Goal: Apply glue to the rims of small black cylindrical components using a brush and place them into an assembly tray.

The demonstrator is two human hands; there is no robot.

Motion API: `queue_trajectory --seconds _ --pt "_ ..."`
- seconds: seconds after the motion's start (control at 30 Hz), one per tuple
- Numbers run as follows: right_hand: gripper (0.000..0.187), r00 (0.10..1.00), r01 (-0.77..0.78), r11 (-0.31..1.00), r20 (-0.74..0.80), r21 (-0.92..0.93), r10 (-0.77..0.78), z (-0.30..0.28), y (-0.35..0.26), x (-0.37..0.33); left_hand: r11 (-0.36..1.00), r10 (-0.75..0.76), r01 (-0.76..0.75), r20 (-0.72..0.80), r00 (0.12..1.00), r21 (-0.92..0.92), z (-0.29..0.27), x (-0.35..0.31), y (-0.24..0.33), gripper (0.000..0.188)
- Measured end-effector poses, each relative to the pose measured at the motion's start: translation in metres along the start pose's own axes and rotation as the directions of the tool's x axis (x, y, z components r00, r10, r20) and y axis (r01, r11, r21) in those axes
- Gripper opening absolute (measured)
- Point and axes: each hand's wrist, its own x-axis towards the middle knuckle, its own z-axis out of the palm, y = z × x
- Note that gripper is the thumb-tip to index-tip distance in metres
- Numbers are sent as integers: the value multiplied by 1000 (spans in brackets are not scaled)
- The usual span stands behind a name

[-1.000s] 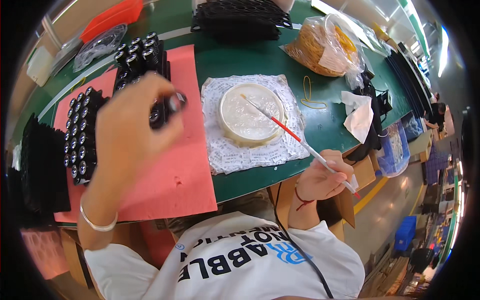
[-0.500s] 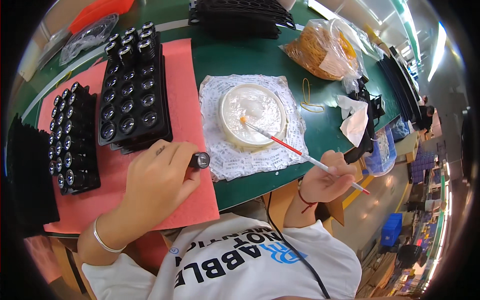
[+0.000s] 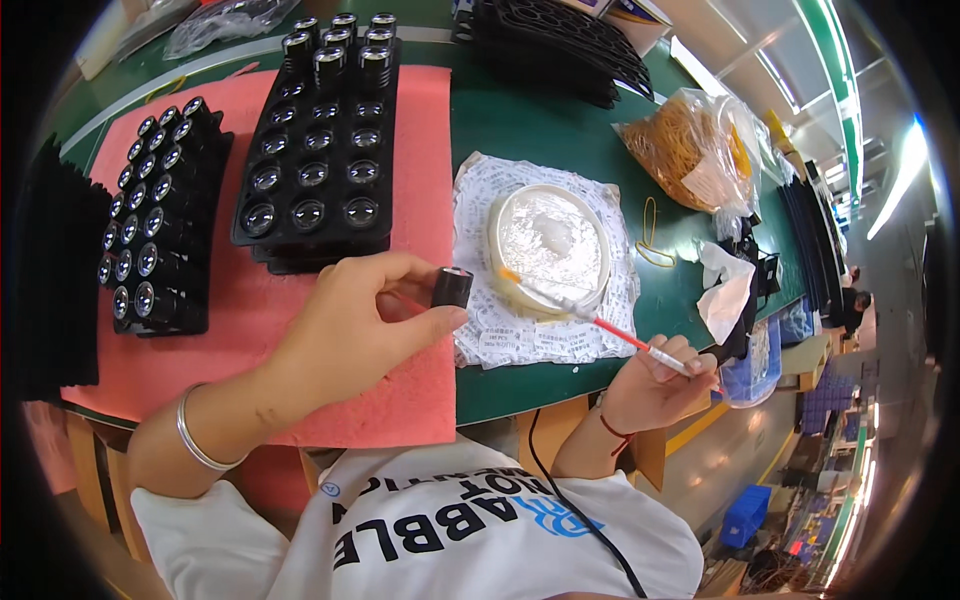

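My left hand (image 3: 365,320) pinches a small black cylinder (image 3: 453,289) between thumb and fingers, its shiny end tilted upward. It is held above the edge of the pink sheet (image 3: 425,200), just left of the white paper. My right hand (image 3: 663,383) grips a thin paintbrush (image 3: 620,332) with a red and white handle. The brush's orange tip is at the left rim of a round white dish (image 3: 553,189), which holds a clear, glossy substance (image 3: 555,235). Under the dish lies printed white paper (image 3: 472,200).
A black tray (image 3: 335,190) and a second group of black cylinders (image 3: 160,220) with shiny ends stand on the left. Black honeycomb-like trays (image 3: 560,45) are stacked at the back. Right of the dish are a bag of rubber bands (image 3: 690,150), one loose rubber band (image 3: 648,235) and crumpled tissue (image 3: 725,290).
My left hand has turned the cylinder so its shiny end points more upward. The brush tip has moved from inside the dish to its left rim. The whole view has shifted.
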Motion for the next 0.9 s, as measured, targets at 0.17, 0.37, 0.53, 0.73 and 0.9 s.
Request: queue_trajectory --seconds 0.17,0.37,0.53,0.73,0.9 --pt "28 996 12 995 90 -98 -3 1 1 -1 999 -22 22 15 1000 26 -3 0 0 23" --pt "27 997 18 993 81 -117 -9 2 2 -2 996 -84 83 33 996 15 -3 -2 10 23" --pt "27 996 38 984 91 -176 -22 0 3 -3 998 -52 51 7 999 28 -5 -1 5 26" --pt "26 997 34 987 71 -156 -23 -2 5 -3 995 84 -83 11 996 -58 -3 1 -9 25" --pt "25 998 53 984 39 -168 -47 -3 4 -5 984 115 -103 77 990 -142 -1 3 -6 28"
